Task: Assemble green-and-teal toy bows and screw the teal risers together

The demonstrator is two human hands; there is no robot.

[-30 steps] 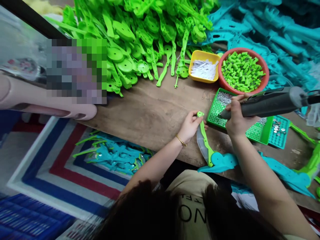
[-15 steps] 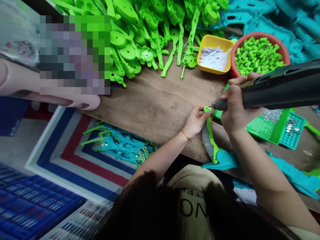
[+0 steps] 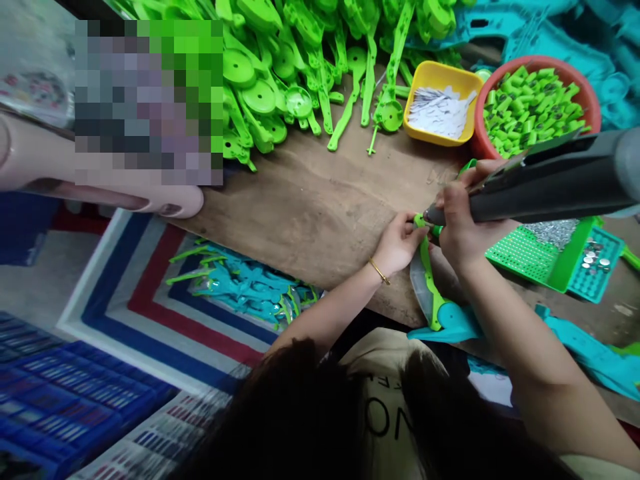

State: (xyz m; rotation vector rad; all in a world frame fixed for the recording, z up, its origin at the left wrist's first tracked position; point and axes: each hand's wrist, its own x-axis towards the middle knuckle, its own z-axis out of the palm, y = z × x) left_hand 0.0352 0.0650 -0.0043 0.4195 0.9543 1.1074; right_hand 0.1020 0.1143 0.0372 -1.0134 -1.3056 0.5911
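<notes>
Over the counter [image 3: 320, 200], pinched by its far end in the left fingers [image 3: 415, 237]: the green arm [image 3: 429, 270], with the tip of the driver [image 3: 550, 187] at that end, gripped around its nose by the right fingers [image 3: 456, 200]. Probably a screwing step: best to hold the bit square, press evenly, and brace the slim arm against twisting while keeping left fingertips clear of the bit. Bodyward of the left fingers, a curved translucent sheet [image 3: 419, 287] along the arm, then a smooth, rounded teal part [image 3: 457, 321] in plastic. Right of the fingers, a perforated green basket [image 3: 575, 260] with fine silvery bits [image 3: 556, 232], then shiny round discs [image 3: 591, 257]. Beyond the fingers, a yellow tub [image 3: 443, 136] of thin white strips [image 3: 437, 115], beside a red bowl [image 3: 596, 113] heaped with stubby green caps [image 3: 530, 110]. Farther, to the left, a tangled pile [image 3: 305, 73] in glossy green plastic.
</notes>
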